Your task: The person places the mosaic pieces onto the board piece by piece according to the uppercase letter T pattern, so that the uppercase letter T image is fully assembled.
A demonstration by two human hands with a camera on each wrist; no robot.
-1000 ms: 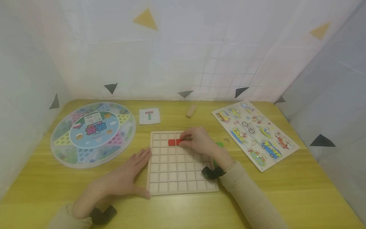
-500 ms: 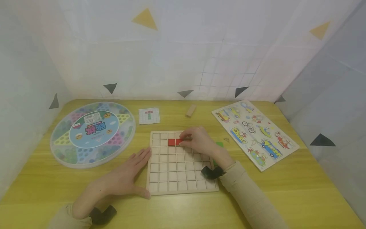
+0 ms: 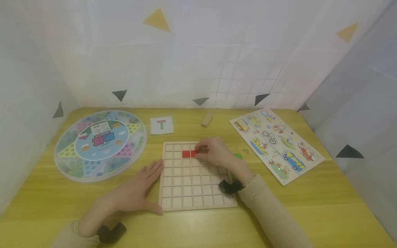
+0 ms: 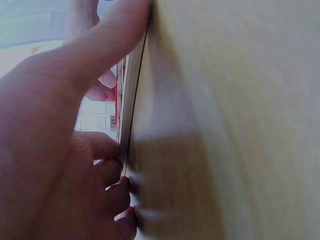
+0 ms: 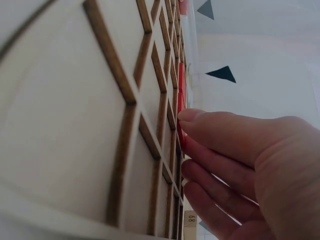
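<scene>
A wooden grid board point(image 3: 187, 191) lies flat in front of me in the head view. Two red square tiles sit side by side in its second row from the top, the left one point(image 3: 186, 154) uncovered. My right hand point(image 3: 217, 153) reaches over the board and pinches the right red tile point(image 3: 193, 153) between thumb and forefinger, hiding part of it. In the right wrist view that tile point(image 5: 181, 106) lies at the thumb tip. My left hand point(image 3: 138, 189) rests on the table with fingers spread, its fingertips and thumb point(image 4: 120, 25) against the board's left edge.
Green tiles point(image 3: 238, 156) show beside the board, partly behind my right wrist. Behind the board lie a pattern card point(image 3: 167, 129) with a red and green T and a small wooden block point(image 3: 206, 120). A round Chinese checkers box point(image 3: 102, 141) stands left, a picture puzzle board point(image 3: 273, 137) right.
</scene>
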